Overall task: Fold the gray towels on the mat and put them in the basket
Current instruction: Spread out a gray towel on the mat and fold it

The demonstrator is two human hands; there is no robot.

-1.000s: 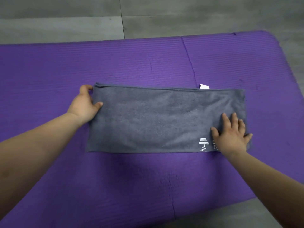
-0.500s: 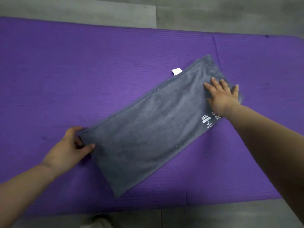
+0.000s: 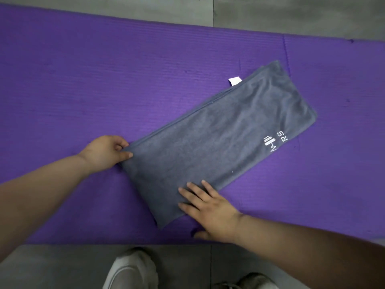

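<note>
Your left hand (image 3: 104, 154) is pinching the near-left corner of the gray towel (image 3: 216, 140), thumb on top and fingers curled at the edge, so the corner is bunched slightly between them; how far the fingers reach beneath the cloth is hidden. Your right hand (image 3: 210, 209) lies flat and spread, clasping nothing, with its fingers pressing on the towel's near end and its thumb resting off the cloth on the purple mat (image 3: 83, 80); the hand covers part of the towel's lower long edge there, so you cannot see how that edge sits under the palm. Both forearms run out of the picture at the lower corners. The towel lies on the mat in a long folded strip, set at a slant from near-left to far-right, flat and fairly smooth, with doubled layers visible along its upper long edge. A small white tag (image 3: 234, 80) pokes out beyond that edge toward the far end. Near the far-right end sits a white logo (image 3: 276, 142), some upright bars with letters beside them, too small and turned to read with confidence. The mat's left and right ends are cut off by the frame, and gray floor (image 3: 291, 15) shows beyond its far edge. At the bottom, two shoes (image 3: 133, 270) are partly cut off on the floor in front of the mat.
</note>
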